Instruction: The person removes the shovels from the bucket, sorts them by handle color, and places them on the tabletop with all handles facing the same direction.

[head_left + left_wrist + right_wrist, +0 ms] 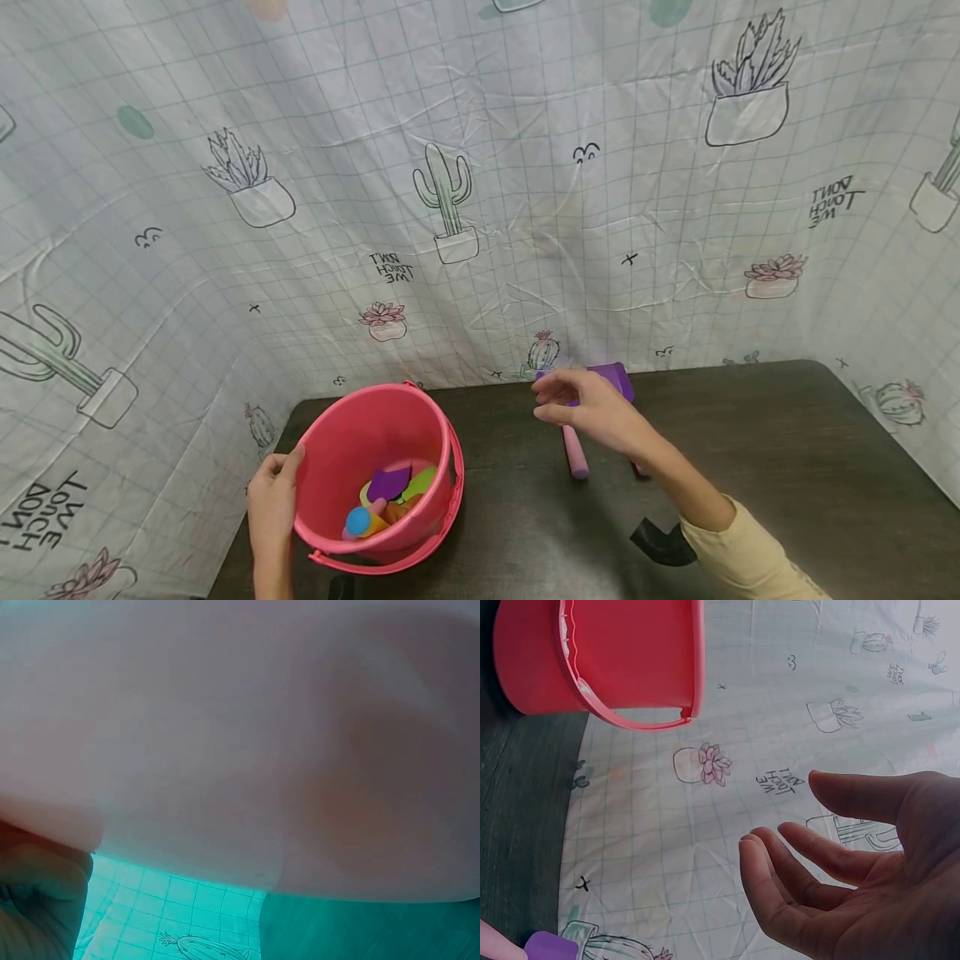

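Observation:
My left hand (273, 500) grips the rim of a pink bucket (337, 450), thumb over the edge. The bucket tilts toward me, its pink handle hanging down at the near side. Inside lie several toys: a purple piece (388, 483), a green one (422, 482) and a blue-ended one (363, 522). The bucket's wall (187, 750) fills most of the left wrist view, blurred. My right hand (592, 408) hovers with fingers loosely bent and nothing between them. Behind and below it lie a purple toy shovel head (617, 379) and a pink handle (574, 454), partly hidden.
A second pink handle end (640, 470) shows beside my right forearm. Near that sleeve is a black curved object (663, 542). The dark table (765, 467) backs onto a hanging white sheet (510, 208) printed with cacti and grid lines.

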A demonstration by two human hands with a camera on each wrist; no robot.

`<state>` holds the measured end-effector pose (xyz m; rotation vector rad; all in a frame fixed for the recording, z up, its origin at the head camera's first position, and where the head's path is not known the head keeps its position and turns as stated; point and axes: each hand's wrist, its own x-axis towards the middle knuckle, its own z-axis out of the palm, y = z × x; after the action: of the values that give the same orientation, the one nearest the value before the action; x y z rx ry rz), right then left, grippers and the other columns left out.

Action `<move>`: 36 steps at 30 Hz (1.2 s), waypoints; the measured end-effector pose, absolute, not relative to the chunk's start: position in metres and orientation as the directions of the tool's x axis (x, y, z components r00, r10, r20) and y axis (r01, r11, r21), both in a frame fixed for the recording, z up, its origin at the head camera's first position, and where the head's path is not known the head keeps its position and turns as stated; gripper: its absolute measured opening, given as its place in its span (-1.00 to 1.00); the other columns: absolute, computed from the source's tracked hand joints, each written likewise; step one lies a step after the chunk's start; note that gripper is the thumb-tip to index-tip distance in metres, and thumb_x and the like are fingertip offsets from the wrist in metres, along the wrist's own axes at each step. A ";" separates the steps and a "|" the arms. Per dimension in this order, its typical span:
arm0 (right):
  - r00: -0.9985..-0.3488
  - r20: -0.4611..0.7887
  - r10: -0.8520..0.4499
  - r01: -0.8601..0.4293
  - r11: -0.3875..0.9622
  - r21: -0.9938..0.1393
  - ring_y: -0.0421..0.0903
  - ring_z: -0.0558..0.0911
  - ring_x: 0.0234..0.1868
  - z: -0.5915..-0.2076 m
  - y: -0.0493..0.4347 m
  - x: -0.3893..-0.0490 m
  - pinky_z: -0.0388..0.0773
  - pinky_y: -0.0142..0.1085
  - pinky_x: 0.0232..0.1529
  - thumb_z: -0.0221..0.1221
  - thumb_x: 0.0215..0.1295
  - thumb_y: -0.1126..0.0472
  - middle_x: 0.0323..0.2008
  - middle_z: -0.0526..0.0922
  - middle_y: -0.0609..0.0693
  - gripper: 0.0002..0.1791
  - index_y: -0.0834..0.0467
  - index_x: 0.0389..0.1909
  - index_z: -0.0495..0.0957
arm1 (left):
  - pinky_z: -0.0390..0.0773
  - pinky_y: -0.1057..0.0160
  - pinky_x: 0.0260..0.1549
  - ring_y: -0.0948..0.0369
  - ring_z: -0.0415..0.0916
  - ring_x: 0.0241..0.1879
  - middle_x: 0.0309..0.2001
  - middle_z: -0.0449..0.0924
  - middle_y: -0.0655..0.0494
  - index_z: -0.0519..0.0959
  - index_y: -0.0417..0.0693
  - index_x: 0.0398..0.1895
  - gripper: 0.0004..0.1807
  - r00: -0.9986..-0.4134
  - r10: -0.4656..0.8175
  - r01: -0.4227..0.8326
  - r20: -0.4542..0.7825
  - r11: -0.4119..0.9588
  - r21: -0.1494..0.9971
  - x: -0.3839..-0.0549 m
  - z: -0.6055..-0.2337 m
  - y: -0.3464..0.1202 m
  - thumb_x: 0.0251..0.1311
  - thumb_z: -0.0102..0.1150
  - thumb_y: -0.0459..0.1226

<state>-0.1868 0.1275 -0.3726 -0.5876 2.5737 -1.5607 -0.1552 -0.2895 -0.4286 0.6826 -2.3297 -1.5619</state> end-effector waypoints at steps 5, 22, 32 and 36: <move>-0.927 0.115 -0.356 -0.269 0.422 -0.866 -0.05 0.68 -0.02 -0.371 0.125 -0.186 0.57 -0.13 0.04 0.33 0.36 0.16 -0.07 0.71 0.02 -0.60 0.28 0.12 0.63 | 0.51 0.27 -0.60 0.20 0.52 -0.56 -0.56 0.53 0.12 0.49 -0.31 -0.19 -0.53 -0.857 -0.513 -0.246 -0.050 0.322 0.914 -0.156 -0.428 -0.289 0.51 0.04 0.01; -0.912 0.144 -0.384 -0.302 0.390 -0.870 -0.08 0.67 -0.10 -0.372 0.111 -0.189 0.62 -0.21 -0.06 0.35 0.32 0.20 -0.12 0.71 0.01 -0.65 0.30 0.05 0.64 | 0.51 0.28 -0.59 0.21 0.52 -0.55 -0.54 0.53 0.11 0.51 -0.29 -0.20 -0.53 -0.852 -0.521 -0.244 -0.049 0.312 0.918 -0.158 -0.429 -0.289 0.51 0.07 0.02; -0.898 0.147 -0.414 -0.320 0.386 -0.865 -0.10 0.68 -0.11 -0.372 0.098 -0.188 0.61 -0.17 -0.07 0.34 0.34 0.19 -0.14 0.71 -0.01 -0.66 0.29 0.05 0.65 | 0.51 0.28 -0.57 0.20 0.51 -0.54 -0.54 0.53 0.11 0.50 -0.27 -0.24 -0.53 -0.852 -0.523 -0.236 -0.039 0.315 0.919 -0.157 -0.430 -0.290 0.50 0.08 0.03; -0.894 0.154 -0.422 -0.330 0.384 -0.862 -0.10 0.69 -0.12 -0.373 0.094 -0.187 0.61 -0.19 -0.08 0.33 0.34 0.21 -0.15 0.72 0.00 -0.67 0.29 0.04 0.64 | 0.51 0.28 -0.57 0.20 0.51 -0.54 -0.54 0.53 0.11 0.51 -0.27 -0.24 -0.53 -0.854 -0.519 -0.235 -0.040 0.315 0.919 -0.156 -0.430 -0.290 0.51 0.07 0.03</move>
<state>-0.1873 0.0939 -0.3729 -0.6911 2.5371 -1.5479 -0.1561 -0.2903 -0.4295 0.6842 -2.3212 -1.5535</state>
